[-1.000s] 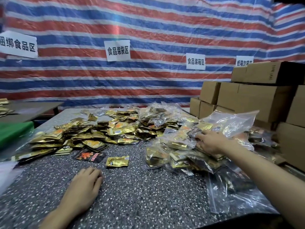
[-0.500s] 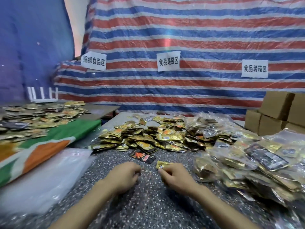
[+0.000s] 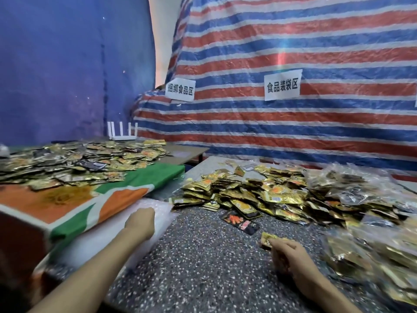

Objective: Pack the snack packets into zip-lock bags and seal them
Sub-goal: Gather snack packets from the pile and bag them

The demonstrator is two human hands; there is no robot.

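The left hand (image 3: 140,222) is seen from behind, laid on the stack of clear zip-lock bags (image 3: 108,236) at the left edge of the speckled table (image 3: 203,267). Its fingers are hidden past the knuckles, so whether a bag is gripped cannot be told. A small gold packet (image 3: 267,239) is pinched by the curled fingers of the right hand (image 3: 287,253), and its print is too blurred to be read. The loose snack packets (image 3: 248,195) are heaped at the middle of the table. A black packet (image 3: 240,222) with orange characters, not legible, is seen lying just in front of them. The filled bags (image 3: 365,256) at the right are smeared and cut off by the frame edge. On the striped tarpaulin (image 3: 293,41) are taped a left sign (image 3: 180,89), on which "捆绑食品区" is read, and a right sign (image 3: 282,85), on which "食品装袋区" is read.
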